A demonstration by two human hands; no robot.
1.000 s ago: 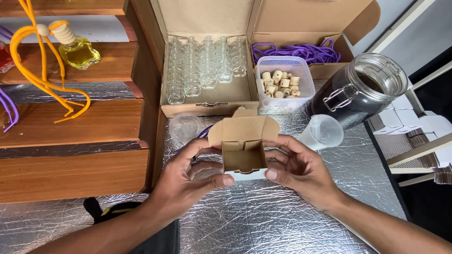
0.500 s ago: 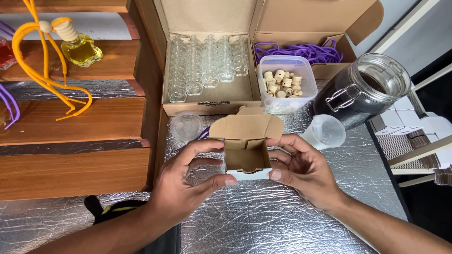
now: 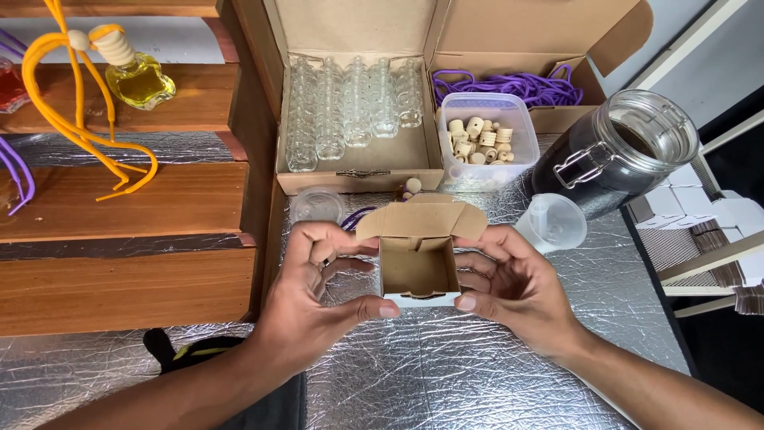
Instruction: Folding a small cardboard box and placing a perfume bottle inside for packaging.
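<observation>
Hands grip a small open cardboard box (image 3: 419,265) above the foil-covered table (image 3: 446,374): left hand (image 3: 318,287) clamped at its nine o'clock side, right hand (image 3: 517,287) at three. At twelve o'clock lies a carton of glass bottles (image 3: 350,107); at one, a tub of wooden caps (image 3: 481,139); at two, a glass jar (image 3: 617,151).

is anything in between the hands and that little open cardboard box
No, nothing visible is. The left hand and right hand both already grip the small cardboard box directly, fingers on its sides and thumbs at its front edge. It is open, lid flap up, and looks empty inside.
</observation>
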